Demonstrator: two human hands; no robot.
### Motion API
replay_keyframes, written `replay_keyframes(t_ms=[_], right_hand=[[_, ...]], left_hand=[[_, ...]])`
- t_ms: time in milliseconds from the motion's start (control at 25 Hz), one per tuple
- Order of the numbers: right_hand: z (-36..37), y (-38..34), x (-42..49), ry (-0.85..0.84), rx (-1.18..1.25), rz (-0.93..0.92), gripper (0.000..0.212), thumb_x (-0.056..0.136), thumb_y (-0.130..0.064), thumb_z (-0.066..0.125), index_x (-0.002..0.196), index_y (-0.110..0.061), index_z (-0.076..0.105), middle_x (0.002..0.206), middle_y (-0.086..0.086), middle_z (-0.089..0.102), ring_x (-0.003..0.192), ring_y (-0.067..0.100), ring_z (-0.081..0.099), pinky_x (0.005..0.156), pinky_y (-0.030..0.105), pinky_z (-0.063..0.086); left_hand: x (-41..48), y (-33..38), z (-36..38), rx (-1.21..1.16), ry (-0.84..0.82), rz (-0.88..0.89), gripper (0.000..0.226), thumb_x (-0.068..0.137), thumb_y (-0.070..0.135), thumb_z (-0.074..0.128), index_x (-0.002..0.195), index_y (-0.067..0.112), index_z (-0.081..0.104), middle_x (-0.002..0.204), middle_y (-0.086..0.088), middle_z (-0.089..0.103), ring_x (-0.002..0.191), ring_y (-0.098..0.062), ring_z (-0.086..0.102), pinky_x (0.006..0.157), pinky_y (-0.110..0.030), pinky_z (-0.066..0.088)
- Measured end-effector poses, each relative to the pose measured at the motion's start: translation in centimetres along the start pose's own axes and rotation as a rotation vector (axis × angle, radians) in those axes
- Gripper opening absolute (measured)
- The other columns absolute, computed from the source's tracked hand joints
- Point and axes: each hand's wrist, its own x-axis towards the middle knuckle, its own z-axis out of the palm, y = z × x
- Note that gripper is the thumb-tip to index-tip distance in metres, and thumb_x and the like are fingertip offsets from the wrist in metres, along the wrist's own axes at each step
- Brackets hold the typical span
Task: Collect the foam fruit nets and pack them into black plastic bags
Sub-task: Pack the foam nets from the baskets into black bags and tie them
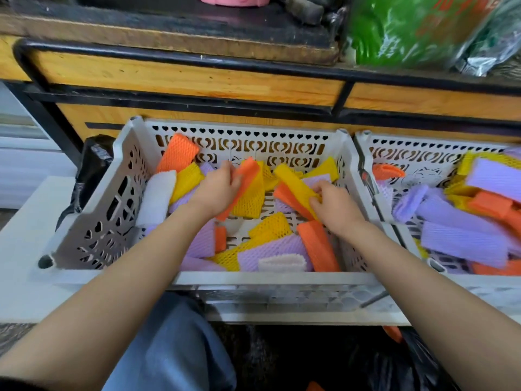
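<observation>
A white perforated crate (118, 193) in front of me holds several foam fruit nets in orange, yellow, purple and white. My left hand (217, 190) reaches into it and pinches an orange net (248, 176) that lies over a yellow one. My right hand (335, 204) grips a yellow net (293, 182) near the crate's right side. A black plastic bag (394, 368) lies on the floor at the lower right, with an orange net (393, 333) at its edge.
A second white crate (366, 153) with more nets stands to the right. Behind both runs a wooden counter with a black metal frame (197, 60). A green bag (408, 29) sits on top. Another black bag (93, 162) is wedged left of the crate. My knee (174, 348) is below.
</observation>
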Motion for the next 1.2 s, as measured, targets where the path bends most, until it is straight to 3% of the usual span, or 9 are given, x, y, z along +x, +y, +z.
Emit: replay_keyframes(t_ms=[160,360,520,680,760,840,960,1120,1200], right_hand=[[-2.3,-3.5,-1.6,0.310,0.271,-0.104,0.019,0.095,-0.019,0.051,0.111,-0.010,0.055,0.103,-0.003,0.053,0.094,0.009,0.051,0.074,0.017,0.035],[-2.2,-6.9,-4.4,0.272,0.227,-0.292,0.019,0.091,-0.018,0.057,0.110,-0.013,0.058,0.109,-0.007,0.046,0.105,0.005,0.038,0.083,0.008,0.025],[-2.8,-8.0,-5.6,0.032,0.372,-0.344,0.026,0.094,-0.027,0.055,0.119,-0.021,0.058,0.128,-0.011,0.048,0.121,0.001,0.041,0.100,0.015,0.029],[-4.1,-6.3,-4.2,0.082,0.436,-0.194,0.015,0.096,-0.018,0.050,0.111,-0.019,0.053,0.108,-0.012,0.052,0.097,-0.005,0.050,0.080,0.004,0.041],[-3.0,-3.5,-3.1,-0.115,0.295,-0.049,0.015,0.093,-0.012,0.055,0.107,-0.015,0.051,0.098,-0.007,0.051,0.088,0.003,0.052,0.075,0.005,0.043],[-0.9,0.0,-2.3,-0.439,0.200,0.132,0.037,0.086,-0.016,0.066,0.116,-0.008,0.047,0.105,0.002,0.055,0.098,0.018,0.056,0.089,0.025,0.049],[2.0,4.5,-1.2,-0.645,0.036,0.255,0.091,0.062,-0.042,0.079,0.133,-0.008,0.033,0.124,0.006,0.054,0.112,0.024,0.055,0.097,0.041,0.046],[0.2,1.1,-2.1,-0.493,-0.077,0.167,0.021,0.087,-0.018,0.065,0.099,-0.011,0.049,0.097,0.002,0.057,0.097,0.020,0.056,0.077,0.023,0.038],[-1.4,-0.1,-2.3,-0.253,0.068,0.116,0.020,0.093,-0.018,0.057,0.110,-0.010,0.052,0.110,0.008,0.059,0.105,0.025,0.056,0.085,0.031,0.043]], left_hand=[[-2.2,3.5,-1.2,-0.388,0.253,-0.085,0.016,0.102,0.025,0.036,0.100,0.009,0.037,0.075,0.003,0.046,0.062,-0.008,0.044,0.051,-0.020,0.036],[-5.1,5.6,-0.5,-1.083,-0.046,-0.174,0.062,0.093,0.062,0.029,0.127,0.012,0.043,0.119,-0.003,0.058,0.103,-0.014,0.060,0.080,-0.032,0.051],[-6.2,5.6,-1.8,-1.043,0.081,-0.067,0.049,0.092,0.033,0.058,0.130,0.007,0.042,0.121,-0.006,0.057,0.110,-0.017,0.057,0.087,-0.028,0.049],[-6.3,3.9,-3.4,-1.162,0.146,-0.156,0.035,0.096,0.017,0.051,0.131,0.014,0.045,0.122,-0.002,0.058,0.107,-0.017,0.059,0.084,-0.026,0.050],[-6.3,3.2,-3.7,-1.192,0.109,-0.181,0.036,0.096,0.019,0.051,0.131,0.015,0.045,0.123,-0.002,0.059,0.106,-0.016,0.059,0.084,-0.027,0.051],[-6.2,2.9,-3.7,-1.155,0.130,-0.166,0.034,0.096,0.019,0.052,0.129,0.015,0.046,0.120,-0.001,0.059,0.100,-0.012,0.060,0.077,-0.022,0.051],[-6.0,2.7,-3.8,-1.112,0.143,-0.141,0.034,0.096,0.018,0.051,0.129,0.014,0.046,0.117,0.000,0.059,0.097,-0.010,0.059,0.075,-0.019,0.050],[-5.7,2.5,-3.7,-1.082,0.130,-0.164,0.034,0.098,0.016,0.046,0.132,0.016,0.041,0.114,0.003,0.055,0.098,-0.011,0.055,0.077,-0.023,0.048],[-5.4,2.2,-3.5,-1.000,0.141,-0.172,0.034,0.099,0.017,0.045,0.132,0.014,0.040,0.116,0.001,0.054,0.104,-0.016,0.054,0.083,-0.030,0.045]])
